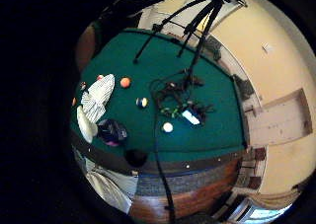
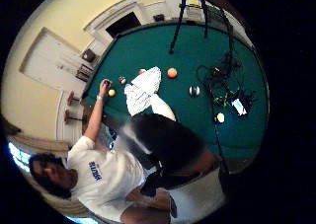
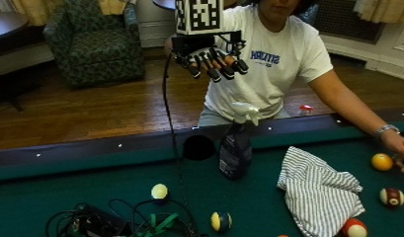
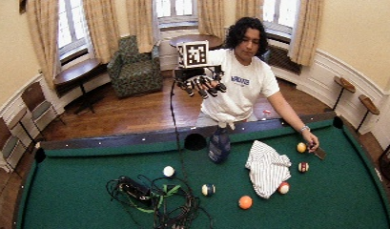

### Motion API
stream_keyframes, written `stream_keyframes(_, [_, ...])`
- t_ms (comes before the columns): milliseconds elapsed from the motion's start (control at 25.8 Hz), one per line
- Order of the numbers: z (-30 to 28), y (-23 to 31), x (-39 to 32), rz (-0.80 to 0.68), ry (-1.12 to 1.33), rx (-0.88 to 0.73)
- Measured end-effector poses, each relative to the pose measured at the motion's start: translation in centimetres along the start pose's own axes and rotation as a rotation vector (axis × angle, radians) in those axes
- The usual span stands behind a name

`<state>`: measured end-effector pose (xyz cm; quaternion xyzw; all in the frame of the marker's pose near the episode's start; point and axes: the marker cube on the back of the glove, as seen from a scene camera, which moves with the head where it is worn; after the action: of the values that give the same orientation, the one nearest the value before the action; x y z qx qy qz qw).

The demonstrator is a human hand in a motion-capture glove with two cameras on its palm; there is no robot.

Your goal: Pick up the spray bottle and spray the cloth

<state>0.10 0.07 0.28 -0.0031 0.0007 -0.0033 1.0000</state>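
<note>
A dark spray bottle (image 3: 235,150) with a white trigger head stands upright on the green felt of the pool table (image 3: 70,197), close to the near rail and a side pocket (image 3: 199,147). My gloved right hand (image 3: 211,61) hangs in the air well above the bottle, fingers spread and straight, holding nothing. A white striped cloth (image 3: 320,190) lies crumpled on the felt to the right of the bottle. From the palm views the bottle (image 1: 111,131) and cloth (image 1: 98,96) show far below, side by side; the cloth (image 2: 143,90) shows there too.
Several pool balls lie around the cloth, among them a yellow ball (image 3: 382,161) by the person's bare left hand (image 3: 400,150). A white ball (image 3: 159,191) and a tangle of cables (image 3: 116,222) lie left of the bottle. Tripod legs (image 1: 197,31) stand on the far felt.
</note>
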Motion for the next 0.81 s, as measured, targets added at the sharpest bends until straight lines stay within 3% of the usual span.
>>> stream_keyframes(813, [1.01,0.79,0.22,0.008,-0.015,-0.012])
